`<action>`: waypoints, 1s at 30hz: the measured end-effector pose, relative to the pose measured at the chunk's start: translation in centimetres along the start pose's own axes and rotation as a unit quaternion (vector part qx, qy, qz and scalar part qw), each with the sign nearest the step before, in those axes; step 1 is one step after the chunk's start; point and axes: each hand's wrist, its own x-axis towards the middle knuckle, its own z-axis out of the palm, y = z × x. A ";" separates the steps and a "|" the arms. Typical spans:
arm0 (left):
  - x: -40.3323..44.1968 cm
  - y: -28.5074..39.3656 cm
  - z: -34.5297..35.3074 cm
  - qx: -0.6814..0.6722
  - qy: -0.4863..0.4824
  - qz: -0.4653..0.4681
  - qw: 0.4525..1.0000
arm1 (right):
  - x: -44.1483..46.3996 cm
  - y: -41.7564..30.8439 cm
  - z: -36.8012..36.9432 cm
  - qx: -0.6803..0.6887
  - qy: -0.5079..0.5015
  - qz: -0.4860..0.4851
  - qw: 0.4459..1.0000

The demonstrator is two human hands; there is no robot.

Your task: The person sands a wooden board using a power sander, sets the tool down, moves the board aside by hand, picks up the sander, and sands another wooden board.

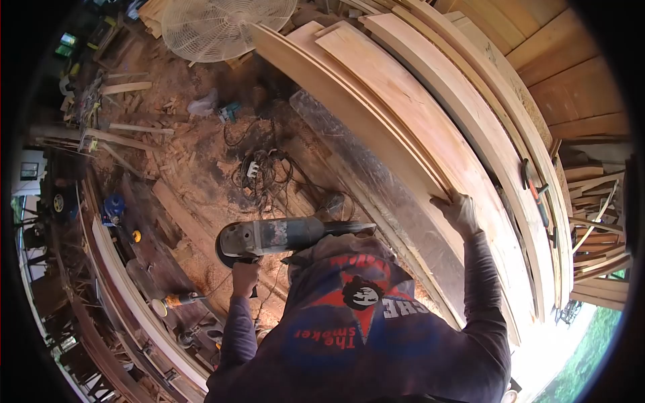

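My left hand (245,277) is closed around the side handle of a large angle grinder (289,234). The grinder lies crosswise in front of my torso, its round head at the left and its rear end at the right. My right hand (463,213) grips the edge of a long, thin wooden board (396,144), fingers bent over it. That board leans with other pale planks stacked on the right. The underside of the grinder's disc is mostly hidden.
Sawdust and offcuts cover the floor, with tangled cords and a power strip (253,169) ahead. A fan (228,27) stands at the top. Clamps (535,193) sit on the right planks. An orange tool (178,299) lies at the left on a dark plank.
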 end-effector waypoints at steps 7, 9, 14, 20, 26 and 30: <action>0.7 -0.8 0.0 -0.018 -0.003 -0.099 0.995 | -0.1 -4.2 -2.7 0.017 -0.139 0.037 0.989; 1.6 -1.8 -0.2 -0.011 -0.006 -0.122 0.992 | 1.3 -1.6 0.8 0.036 -0.144 0.014 0.989; 0.3 -1.9 -0.6 -0.014 -0.009 -0.122 0.992 | 3.6 -0.3 2.2 0.006 -0.095 0.016 0.995; -0.6 -1.9 -0.5 0.069 -0.080 -0.003 0.994 | 0.7 1.9 2.5 -0.047 -0.066 0.067 0.994; 2.2 -2.9 -0.8 0.068 -0.069 -0.083 0.992 | -2.6 4.7 4.7 -0.037 -0.005 0.135 0.990; 4.0 -1.7 -0.9 0.079 -0.069 -0.085 0.991 | -3.8 3.7 3.9 -0.069 -0.010 0.100 0.993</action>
